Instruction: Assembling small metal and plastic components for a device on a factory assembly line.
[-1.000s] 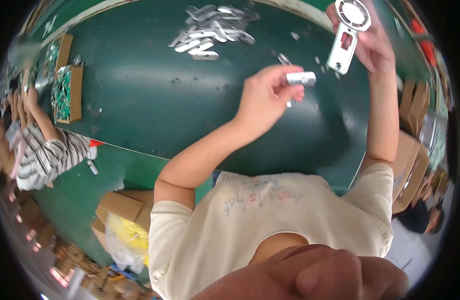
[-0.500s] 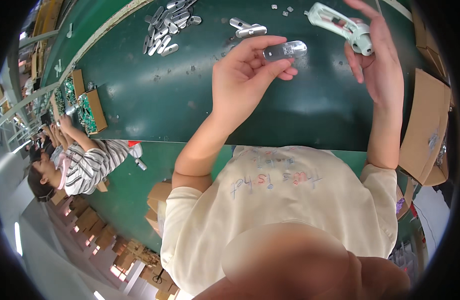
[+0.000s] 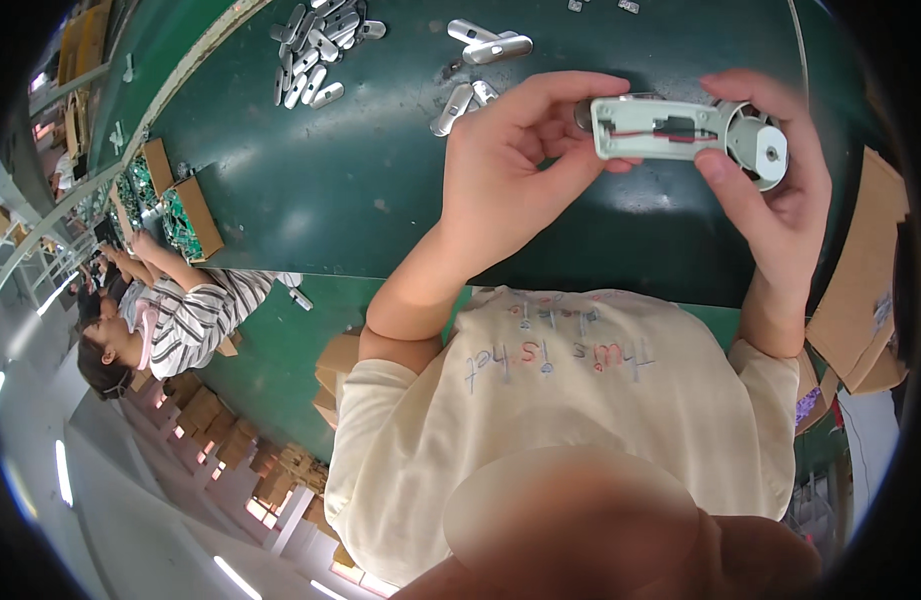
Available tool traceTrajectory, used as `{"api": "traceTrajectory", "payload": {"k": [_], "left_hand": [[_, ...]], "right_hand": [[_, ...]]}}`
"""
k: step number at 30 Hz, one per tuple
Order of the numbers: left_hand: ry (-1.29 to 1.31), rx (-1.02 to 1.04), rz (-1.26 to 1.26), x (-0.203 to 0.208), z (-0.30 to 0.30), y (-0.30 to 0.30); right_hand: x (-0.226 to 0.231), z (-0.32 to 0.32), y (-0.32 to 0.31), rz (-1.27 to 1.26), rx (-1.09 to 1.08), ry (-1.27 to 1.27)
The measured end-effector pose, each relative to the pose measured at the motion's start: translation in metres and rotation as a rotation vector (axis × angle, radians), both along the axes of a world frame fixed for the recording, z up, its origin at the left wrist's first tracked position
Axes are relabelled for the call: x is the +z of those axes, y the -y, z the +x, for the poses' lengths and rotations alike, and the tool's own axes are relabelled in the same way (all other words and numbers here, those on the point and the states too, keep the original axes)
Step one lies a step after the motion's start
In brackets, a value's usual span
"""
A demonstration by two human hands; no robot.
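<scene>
My right hand (image 3: 795, 200) grips a pale green plastic housing (image 3: 620, 145) by its round end, where a white cylindrical part with a small centre shaft sits. The housing's long hollow handle faces up, with red and dark wires inside. At the handle's far-left end, my left hand (image 3: 510, 165) is closed with thumb and fingers close to the housing. Between its fingers a silver oval plate (image 3: 583, 114) shows only its rounded end; the rest is hidden behind the housing. Whether plate and housing touch cannot be made out.
A pile of silver oval plates (image 3: 315, 50) lies at the back left of the green table (image 3: 320, 200). Several more plates (image 3: 490, 45) lie nearer the middle. Open boxes of green circuit boards (image 3: 185, 220) stand at left, beside a seated co-worker (image 3: 170, 320). Cardboard boxes (image 3: 865, 280) stand at right.
My right hand has brought the housing left and down and turned its hollow side up. The plate in my left hand is now mostly behind it. The hands are closer together.
</scene>
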State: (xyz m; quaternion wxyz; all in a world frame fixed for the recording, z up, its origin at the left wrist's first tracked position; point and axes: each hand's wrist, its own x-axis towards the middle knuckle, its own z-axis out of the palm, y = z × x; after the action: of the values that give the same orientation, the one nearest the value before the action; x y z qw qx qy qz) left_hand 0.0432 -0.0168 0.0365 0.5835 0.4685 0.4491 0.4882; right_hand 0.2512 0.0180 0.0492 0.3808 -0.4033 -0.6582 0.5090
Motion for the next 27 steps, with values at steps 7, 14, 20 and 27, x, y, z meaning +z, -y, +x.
{"api": "traceTrajectory", "payload": {"k": [7,14,20,27], "left_hand": [[0.053,-0.009,-0.026,0.0021,0.0025,0.0013],[0.068,-0.003,-0.039,0.0030,0.0005,0.0051],[0.112,-0.029,-0.039,0.0060,0.0020,0.0037],[0.141,-0.049,-0.037,0.0061,0.0038,0.0052]], "right_hand": [[0.0023,-0.0094,0.0011,-0.080,-0.004,0.107],[0.0020,-0.0126,0.0011,-0.060,0.049,0.086],[0.0035,-0.0057,0.0021,0.018,0.051,0.083],[0.0053,-0.0087,0.0029,-0.042,0.055,0.092]]}}
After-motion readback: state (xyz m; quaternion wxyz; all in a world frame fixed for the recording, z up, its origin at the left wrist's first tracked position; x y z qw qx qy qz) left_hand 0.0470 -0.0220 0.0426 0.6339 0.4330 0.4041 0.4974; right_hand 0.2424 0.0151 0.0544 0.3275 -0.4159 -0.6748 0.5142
